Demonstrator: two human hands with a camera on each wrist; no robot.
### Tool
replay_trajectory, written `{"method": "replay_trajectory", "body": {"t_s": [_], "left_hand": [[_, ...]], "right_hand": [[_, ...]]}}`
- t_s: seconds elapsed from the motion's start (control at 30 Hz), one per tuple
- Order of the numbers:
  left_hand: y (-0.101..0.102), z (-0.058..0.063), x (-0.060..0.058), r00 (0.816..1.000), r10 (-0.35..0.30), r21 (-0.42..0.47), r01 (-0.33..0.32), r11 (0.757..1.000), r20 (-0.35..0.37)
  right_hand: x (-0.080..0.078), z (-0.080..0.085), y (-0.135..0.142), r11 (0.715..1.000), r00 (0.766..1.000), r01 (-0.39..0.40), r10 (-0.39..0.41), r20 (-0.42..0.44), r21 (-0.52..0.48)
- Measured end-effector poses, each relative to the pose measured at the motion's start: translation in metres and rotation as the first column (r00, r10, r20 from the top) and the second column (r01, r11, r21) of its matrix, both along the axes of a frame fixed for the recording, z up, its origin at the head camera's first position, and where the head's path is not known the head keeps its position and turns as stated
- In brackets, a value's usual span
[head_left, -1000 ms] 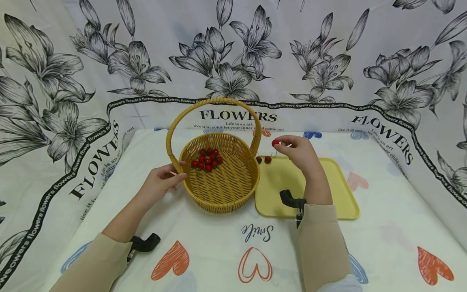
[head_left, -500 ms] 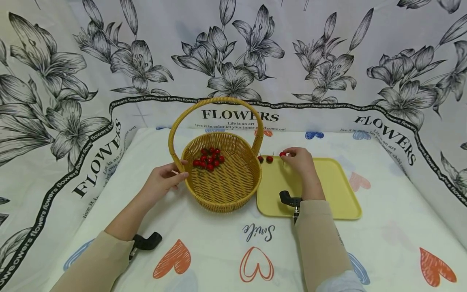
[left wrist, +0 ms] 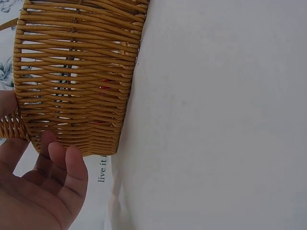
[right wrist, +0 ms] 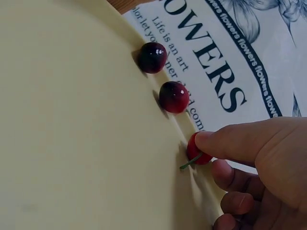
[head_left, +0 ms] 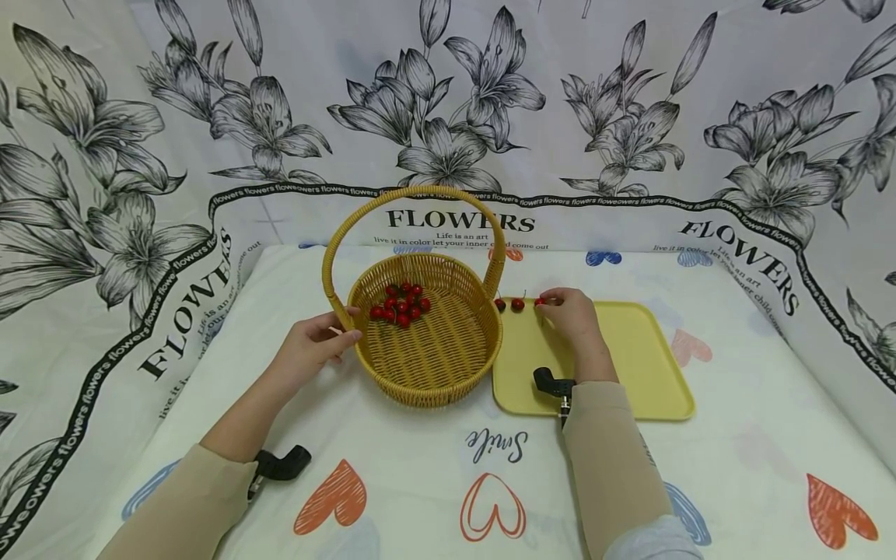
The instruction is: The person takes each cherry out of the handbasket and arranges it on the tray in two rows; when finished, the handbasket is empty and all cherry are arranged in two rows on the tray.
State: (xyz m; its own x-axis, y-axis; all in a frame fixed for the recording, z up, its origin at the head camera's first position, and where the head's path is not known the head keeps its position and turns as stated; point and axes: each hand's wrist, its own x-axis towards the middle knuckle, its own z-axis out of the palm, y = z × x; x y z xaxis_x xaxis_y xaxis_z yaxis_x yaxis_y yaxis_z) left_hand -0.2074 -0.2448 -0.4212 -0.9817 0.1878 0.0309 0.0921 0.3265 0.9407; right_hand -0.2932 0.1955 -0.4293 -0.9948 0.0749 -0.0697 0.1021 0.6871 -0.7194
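My right hand (head_left: 572, 319) pinches a red cherry (right wrist: 197, 149) with a green stem at the far edge of the yellow tray (head_left: 644, 365). Beside it, two darker cherries lie in a row along that edge; the nearer one (right wrist: 173, 97) and the farther one (right wrist: 152, 58) show in the right wrist view. My left hand (head_left: 315, 346) holds the base of the handle of a woven basket (head_left: 434, 381), thumb on one side and fingers behind. Inside the basket, a cluster of red cherries (head_left: 401, 305) sits toward the left.
The basket's tall arched handle (head_left: 413, 192) rises between the hands. Its right wall stands against the tray's left side. A white cloth (head_left: 392, 482) with printed hearts covers the table, and a flower-printed curtain (head_left: 280, 101) hangs behind.
My right hand has come down and slightly forward to the tray's far edge, bringing the cherry level with the other two. The left hand keeps its hold on the basket.
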Motion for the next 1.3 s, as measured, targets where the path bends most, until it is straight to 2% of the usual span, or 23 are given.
{"method": "replay_trajectory", "body": {"t_s": [0.43, 0.63, 0.83, 1.03, 1.3], "left_hand": [[0.001, 0.000, 0.000, 1.000, 0.004, -0.002, -0.004, 1.000, -0.009], [0.002, 0.001, 0.001, 1.000, 0.010, -0.007, -0.010, 1.000, -0.013], [0.001, 0.001, 0.001, 1.000, 0.008, -0.011, -0.008, 1.000, -0.015], [0.001, 0.001, 0.001, 1.000, 0.009, -0.021, -0.010, 1.000, -0.017], [0.001, 0.000, 0.000, 1.000, 0.008, -0.020, -0.009, 1.000, -0.012]], "right_hand": [[0.002, 0.001, 0.006, 0.999, 1.000, -0.016, 0.017, 0.014, -0.052], [0.000, 0.008, 0.006, 0.998, 1.000, -0.015, 0.014, -0.015, -0.059], [0.006, 0.027, 0.004, 0.998, 0.998, -0.023, 0.019, -0.064, -0.064], [0.012, 0.049, -0.003, 0.999, 0.988, -0.022, 0.016, -0.152, -0.038], [0.030, 0.079, -0.013, 0.988, 0.970, -0.054, 0.017, -0.244, -0.148]]}}
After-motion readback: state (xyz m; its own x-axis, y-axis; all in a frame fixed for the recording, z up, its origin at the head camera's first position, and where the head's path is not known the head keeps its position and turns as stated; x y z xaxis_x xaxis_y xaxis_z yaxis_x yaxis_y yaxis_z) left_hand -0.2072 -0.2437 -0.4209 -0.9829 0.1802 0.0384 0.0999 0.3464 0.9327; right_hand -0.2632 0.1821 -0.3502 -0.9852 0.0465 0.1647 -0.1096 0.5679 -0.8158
